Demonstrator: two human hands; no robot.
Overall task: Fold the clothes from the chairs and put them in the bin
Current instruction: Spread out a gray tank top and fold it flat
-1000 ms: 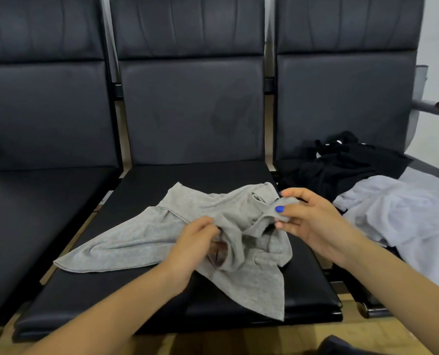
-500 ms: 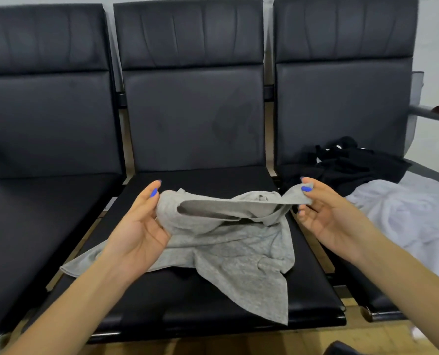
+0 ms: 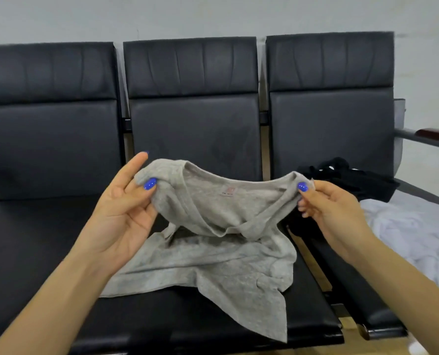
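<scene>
Lower half of my grey t-shirt (image 3: 221, 272) was bunched on the middle chair seat (image 3: 313, 316), centre of frame, hem trailing to the lower right. My left hand (image 3: 122, 213) pinched one side of the neckline and my right hand (image 3: 326, 208) pinched the other, label facing me. Best move, I figured: slide both pinches out to the shoulder seams, lift till it hung straight, then lay it flat. Further back at right sat the black clothes (image 3: 346, 178) and white garment (image 3: 415, 231). Couldn't see the bin anywhere.

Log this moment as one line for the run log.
phase: spreading shirt | left hand: pinches grey shirt shoulder | right hand: pinches other shoulder | hem: on middle chair
</scene>
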